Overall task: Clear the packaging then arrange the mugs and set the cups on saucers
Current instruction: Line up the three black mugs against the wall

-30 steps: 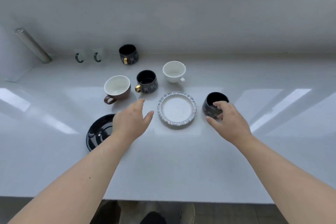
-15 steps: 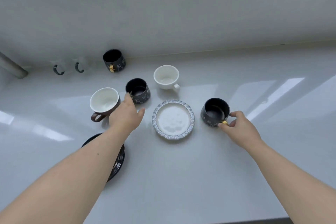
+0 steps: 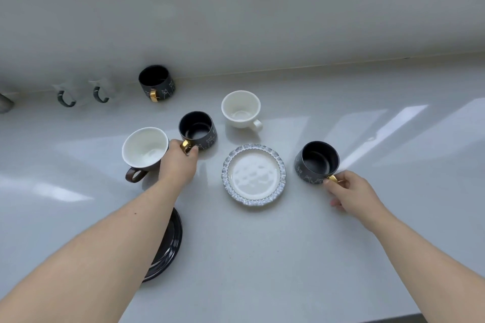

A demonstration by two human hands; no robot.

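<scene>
The left hand point(image 3: 181, 165) pinches the gold handle of the middle black mug point(image 3: 197, 130), which touches nothing but sits just beside the brown cup point(image 3: 144, 151); lifting carelessly could knock them together. The right hand point(image 3: 351, 193) pinches the other black mug point(image 3: 317, 162) by its handle, near the white saucer point(image 3: 254, 174). No writing is legible, only cat drawings.

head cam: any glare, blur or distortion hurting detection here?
Head view: bright window glare streaks the counter right and left; wide-angle bends the back wall edge; the two pale mugs far left nearly vanish against the wall, only their dark handles showing; the white-lined mug interior looks washed out.
</scene>
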